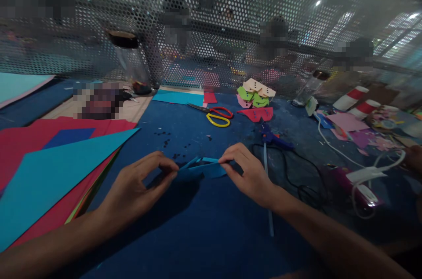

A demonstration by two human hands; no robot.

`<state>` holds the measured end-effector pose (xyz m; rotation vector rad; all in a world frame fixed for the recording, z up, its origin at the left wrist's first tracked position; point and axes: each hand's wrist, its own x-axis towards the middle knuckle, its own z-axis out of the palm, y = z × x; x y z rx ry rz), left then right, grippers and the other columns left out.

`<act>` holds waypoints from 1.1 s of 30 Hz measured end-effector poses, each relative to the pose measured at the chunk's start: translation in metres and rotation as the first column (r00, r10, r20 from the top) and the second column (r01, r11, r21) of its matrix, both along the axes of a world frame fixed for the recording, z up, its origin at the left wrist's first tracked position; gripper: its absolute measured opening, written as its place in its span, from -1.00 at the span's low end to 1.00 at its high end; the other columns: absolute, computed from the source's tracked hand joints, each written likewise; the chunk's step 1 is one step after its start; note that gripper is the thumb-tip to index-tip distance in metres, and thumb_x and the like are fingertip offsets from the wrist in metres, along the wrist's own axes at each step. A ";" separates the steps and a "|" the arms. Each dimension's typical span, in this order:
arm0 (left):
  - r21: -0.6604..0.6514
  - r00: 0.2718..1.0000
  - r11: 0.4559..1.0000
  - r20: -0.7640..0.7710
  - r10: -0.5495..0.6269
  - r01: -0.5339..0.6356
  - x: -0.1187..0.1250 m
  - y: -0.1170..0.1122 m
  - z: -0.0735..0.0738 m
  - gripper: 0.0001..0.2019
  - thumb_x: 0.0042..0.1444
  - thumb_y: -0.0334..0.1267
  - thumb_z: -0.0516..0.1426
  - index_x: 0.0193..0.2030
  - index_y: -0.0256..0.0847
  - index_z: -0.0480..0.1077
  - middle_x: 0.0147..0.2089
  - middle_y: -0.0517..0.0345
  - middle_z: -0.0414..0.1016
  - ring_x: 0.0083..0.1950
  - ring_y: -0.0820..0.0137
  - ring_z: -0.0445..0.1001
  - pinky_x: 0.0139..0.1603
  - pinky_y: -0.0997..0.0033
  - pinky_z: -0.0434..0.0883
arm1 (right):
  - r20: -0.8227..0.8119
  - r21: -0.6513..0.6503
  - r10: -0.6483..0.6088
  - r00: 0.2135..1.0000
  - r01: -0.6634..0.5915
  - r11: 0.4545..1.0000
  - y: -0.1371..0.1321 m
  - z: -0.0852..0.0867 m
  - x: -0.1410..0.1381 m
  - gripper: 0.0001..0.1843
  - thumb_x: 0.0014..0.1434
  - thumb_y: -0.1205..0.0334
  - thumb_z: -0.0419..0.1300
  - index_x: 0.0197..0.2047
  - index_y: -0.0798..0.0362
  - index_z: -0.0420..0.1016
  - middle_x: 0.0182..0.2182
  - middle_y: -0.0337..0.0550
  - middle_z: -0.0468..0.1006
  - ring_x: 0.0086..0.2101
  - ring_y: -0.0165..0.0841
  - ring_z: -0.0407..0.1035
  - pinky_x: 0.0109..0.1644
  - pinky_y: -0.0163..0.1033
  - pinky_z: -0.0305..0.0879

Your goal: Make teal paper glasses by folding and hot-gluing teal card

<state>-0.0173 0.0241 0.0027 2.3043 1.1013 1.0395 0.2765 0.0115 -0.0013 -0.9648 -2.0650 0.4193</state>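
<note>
The left hand point(138, 189) and right hand point(249, 173) face each other, palms down — fingertips of both pinched closed.

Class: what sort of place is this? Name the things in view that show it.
Probably a paper-craft workshop: stacked coloured sheets, scissors and a glue gun lie on the table, and the left hand and right hand pinch a folded blue paper.

Both ends of the folded blue paper point(201, 169) lie under the fingertips of the left hand point(138, 191) and right hand point(247, 173), so its full shape cannot be told. The cyan sheet point(49, 178) runs off the left edge. A pixelated patch point(95, 100) hides something on the surface point(198, 235). The dark specks point(166, 134) are too small to name. Another person's hand point(414, 158) is cut off at the right edge.
</note>
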 end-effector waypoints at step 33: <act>-0.108 0.994 0.993 -0.098 0.041 -0.051 -0.002 0.011 -0.008 -0.78 0.37 -0.10 0.11 0.01 -0.06 0.52 0.01 0.08 0.47 0.02 0.25 0.51 0.05 0.26 0.48 | 0.126 -0.043 -0.110 0.986 0.116 0.992 0.003 -0.003 0.002 -0.90 0.40 0.32 0.15 -0.06 -0.01 0.47 -0.08 -0.05 0.49 -0.01 -0.20 0.43 0.07 -0.01 0.39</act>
